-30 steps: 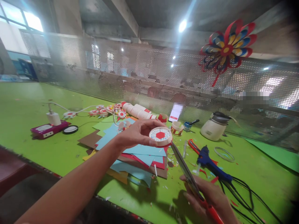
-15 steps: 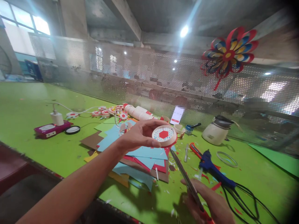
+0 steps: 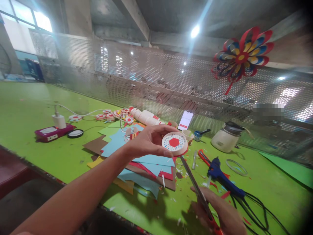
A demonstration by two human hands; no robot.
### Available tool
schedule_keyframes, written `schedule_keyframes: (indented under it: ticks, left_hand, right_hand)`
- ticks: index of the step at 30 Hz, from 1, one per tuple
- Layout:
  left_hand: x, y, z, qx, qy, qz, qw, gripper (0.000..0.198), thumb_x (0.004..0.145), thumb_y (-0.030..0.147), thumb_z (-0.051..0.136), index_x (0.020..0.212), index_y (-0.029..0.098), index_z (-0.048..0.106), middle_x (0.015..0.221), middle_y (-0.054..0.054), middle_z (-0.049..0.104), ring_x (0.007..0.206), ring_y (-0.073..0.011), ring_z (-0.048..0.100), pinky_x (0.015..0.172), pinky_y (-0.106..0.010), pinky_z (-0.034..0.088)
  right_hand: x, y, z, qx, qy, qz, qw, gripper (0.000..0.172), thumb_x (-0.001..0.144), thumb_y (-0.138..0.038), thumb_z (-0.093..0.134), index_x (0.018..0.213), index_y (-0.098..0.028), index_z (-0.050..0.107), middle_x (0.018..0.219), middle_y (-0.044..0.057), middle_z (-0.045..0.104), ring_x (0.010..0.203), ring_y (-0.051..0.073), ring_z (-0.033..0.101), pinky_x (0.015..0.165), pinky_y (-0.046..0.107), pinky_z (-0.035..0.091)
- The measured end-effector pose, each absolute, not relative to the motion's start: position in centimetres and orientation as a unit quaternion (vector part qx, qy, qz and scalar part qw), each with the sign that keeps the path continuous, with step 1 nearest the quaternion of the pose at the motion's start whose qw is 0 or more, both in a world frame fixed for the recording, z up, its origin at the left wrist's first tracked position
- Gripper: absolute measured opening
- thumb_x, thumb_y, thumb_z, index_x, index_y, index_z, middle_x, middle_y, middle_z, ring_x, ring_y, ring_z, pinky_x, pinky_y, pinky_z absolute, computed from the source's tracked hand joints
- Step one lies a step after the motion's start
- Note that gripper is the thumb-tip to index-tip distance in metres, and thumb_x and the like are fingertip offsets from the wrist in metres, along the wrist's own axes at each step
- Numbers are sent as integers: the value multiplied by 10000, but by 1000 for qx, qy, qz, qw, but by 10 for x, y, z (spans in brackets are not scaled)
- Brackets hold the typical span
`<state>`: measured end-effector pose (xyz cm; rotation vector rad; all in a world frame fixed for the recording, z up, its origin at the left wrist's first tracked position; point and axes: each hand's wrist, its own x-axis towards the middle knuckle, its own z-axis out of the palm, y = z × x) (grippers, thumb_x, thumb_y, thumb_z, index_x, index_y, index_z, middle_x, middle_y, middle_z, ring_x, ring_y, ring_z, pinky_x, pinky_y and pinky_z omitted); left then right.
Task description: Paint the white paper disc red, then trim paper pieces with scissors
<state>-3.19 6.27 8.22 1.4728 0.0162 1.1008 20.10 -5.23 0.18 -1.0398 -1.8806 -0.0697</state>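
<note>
My left hand grips a shallow round paper disc by its left side. The disc has a white raised rim, a red hexagon in the middle with blue specks around it, and some red under its lower edge. Lower right, my right hand is closed around the red handles of a pair of scissors. Their blades point up and left, and the tips end at the disc's lower right edge. Whether the tips touch the disc I cannot tell. Layered coloured paper lies beneath my left hand.
To the right lie a blue glue gun with a black cord, a red cutter and a clear ring. Farther back stand a white kettle and a phone. Several small decorated discs sit beside a white roll.
The disc and my left hand have shifted slightly right. The scissors remain close under the disc, their blades now looking closer together.
</note>
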Motion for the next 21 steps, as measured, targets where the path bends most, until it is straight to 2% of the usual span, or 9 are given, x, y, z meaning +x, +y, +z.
schedule_keyframes:
  ticks: [7,11,15,21]
  left_hand:
    - [-30,61,84,642,25,488,592,500,508,171,870,976,159,695,943,-64,695,848,-154,644,795,-282,515]
    - [-30,60,83,643,14,483,593,496,524,143,859,990,166,691,938,-51,694,839,-136,643,794,-264,512]
    - [-30,59,84,640,10,482,598,494,528,112,848,993,162,691,942,-48,697,851,-129,642,800,-248,510]
    - [-30,57,85,628,21,475,616,484,513,99,848,965,150,682,920,-50,706,830,-138,648,802,-270,524]
  right_hand:
    - [202,-52,3,-441,-770,-41,460,233,890,-373,524,903,-209,688,706,25,694,609,168,659,585,228,523]
    - [203,-51,-1,-446,-764,-66,461,204,868,-377,575,926,-214,681,820,38,724,710,181,687,604,219,514]
    - [205,-51,-6,-440,-767,-64,462,188,867,-353,575,941,-211,673,822,36,723,704,168,681,660,219,523]
    - [203,-52,0,-444,-763,-47,468,206,875,-367,561,931,-214,686,706,11,681,591,138,649,572,186,513]
